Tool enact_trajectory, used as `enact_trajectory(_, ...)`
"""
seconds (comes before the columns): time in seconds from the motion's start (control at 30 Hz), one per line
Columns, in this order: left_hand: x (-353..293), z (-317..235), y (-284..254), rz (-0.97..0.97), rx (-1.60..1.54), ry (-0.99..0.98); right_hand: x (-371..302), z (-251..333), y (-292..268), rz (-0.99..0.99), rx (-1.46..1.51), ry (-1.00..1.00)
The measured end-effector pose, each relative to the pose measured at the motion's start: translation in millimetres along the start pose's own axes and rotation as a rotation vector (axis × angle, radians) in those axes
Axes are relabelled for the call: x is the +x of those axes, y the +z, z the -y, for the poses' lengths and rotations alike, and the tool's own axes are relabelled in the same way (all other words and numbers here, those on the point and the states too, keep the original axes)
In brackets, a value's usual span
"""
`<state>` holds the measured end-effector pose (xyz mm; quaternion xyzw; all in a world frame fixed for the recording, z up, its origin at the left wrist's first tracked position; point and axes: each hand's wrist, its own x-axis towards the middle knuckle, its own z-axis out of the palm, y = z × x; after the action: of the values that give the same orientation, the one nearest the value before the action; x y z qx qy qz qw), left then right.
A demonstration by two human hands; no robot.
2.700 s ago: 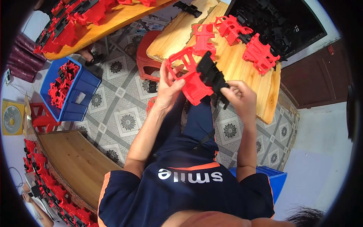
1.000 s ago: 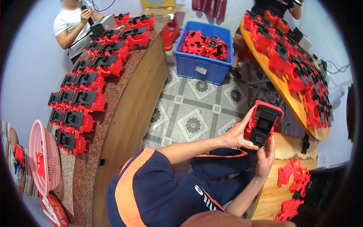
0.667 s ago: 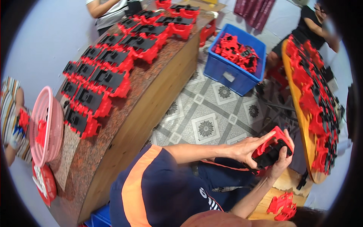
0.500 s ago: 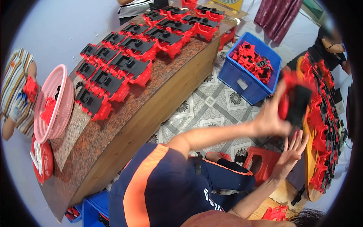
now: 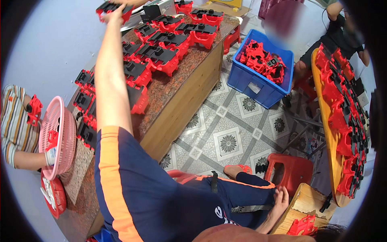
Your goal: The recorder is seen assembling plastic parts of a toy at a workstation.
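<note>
My left arm is stretched across the granite-topped table toward its far upper-left side. There my left hand [image 5: 114, 15] grips a red plastic part with a black plate [image 5: 108, 7] on top. Another person's hand [image 5: 135, 2] comes in from the top edge beside it; whether it touches the part I cannot tell. Below, rows of similar red and black parts [image 5: 162, 53] cover the table, some hidden behind my arm. My right hand [image 5: 281, 200] hangs low with loosely parted fingers and nothing in it, close to a wooden board [image 5: 308, 201] bearing one red part [image 5: 302, 226].
A blue crate [image 5: 258, 90] of red parts stands on the tiled floor, above a red stool [image 5: 290, 165]. An orange-topped table [image 5: 328, 161] with red and black parts is at right. Co-workers are at both sides; the left one reaches into a pink basket [image 5: 66, 141].
My left hand has swung with the part from beside the right-hand table to the far upper left. My right hand has dropped lower. The left co-worker's hand has moved into the pink basket.
</note>
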<state>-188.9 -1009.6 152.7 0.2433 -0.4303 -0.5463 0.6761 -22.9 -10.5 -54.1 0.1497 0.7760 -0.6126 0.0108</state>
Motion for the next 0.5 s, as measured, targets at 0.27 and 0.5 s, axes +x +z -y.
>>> enact_trajectory(0.27, 62.9, 61.7, -112.7, 0.346, 0.543, -0.84, -15.1, -11.1, -21.4, -0.161, -0.093, 0.115)
enact_trajectory(0.5, 7.2, 46.7, -112.2, 0.384, 0.829, -0.947, -22.6, -7.3, -15.8, -0.048, -0.158, 0.053)
